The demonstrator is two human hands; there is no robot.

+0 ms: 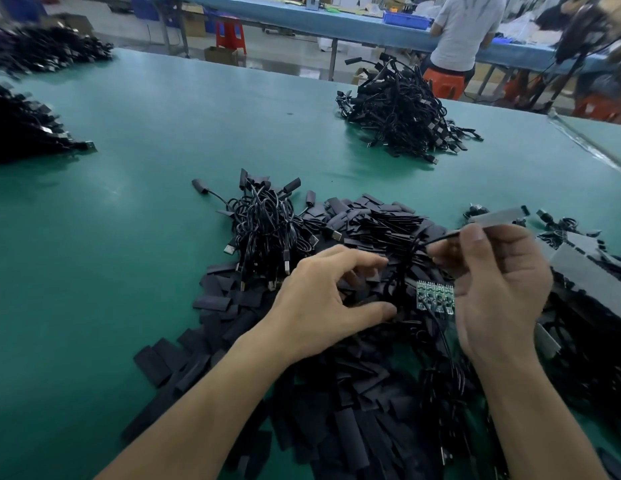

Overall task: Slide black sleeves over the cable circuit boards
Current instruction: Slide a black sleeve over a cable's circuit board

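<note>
Cables [440, 238] probably in right hand [499, 289]

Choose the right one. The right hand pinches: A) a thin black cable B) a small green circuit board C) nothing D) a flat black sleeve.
A: the right hand closes thumb and fingers on the thin black cable; the small green circuit boards sit lower, beside its palm.

Left hand [323, 299] splayed low; right hand [499, 289] raised (fingers [473, 237] pinched).

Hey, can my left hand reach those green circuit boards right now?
Probably yes: the left hand hovers just beside the circuit boards, with only loose sleeves lying beneath the gap.
</note>
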